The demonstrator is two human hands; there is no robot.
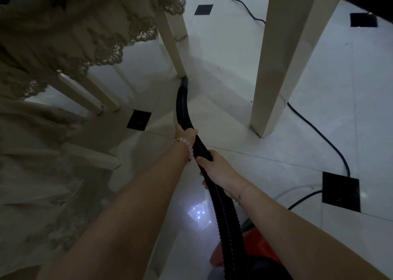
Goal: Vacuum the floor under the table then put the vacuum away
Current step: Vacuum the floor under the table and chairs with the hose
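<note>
Pale glossy tiles with small black square inlays make up the floor, seen here from low under a table. A thick cream table leg stands at the right. A slimmer cream leg slants down at the centre, and a beige lace-edged cloth hangs over the left side. The black ribbed vacuum hose runs lengthwise up the middle of the view, from the lower edge away from the person. It curves slightly left and ends in a nozzle that points forward, its tip down on the tile right at the foot of the slimmer leg. The left hand, with a pink bead bracelet at the wrist, is wrapped around the hose farther forward. The right hand, wearing a thin chain bracelet, has its fingers curled around the hose just behind it. A red vacuum body shows beside the hose at the bottom, too dim for any lettering to be read. A black power cord snakes over the tiles to the right.
</note>
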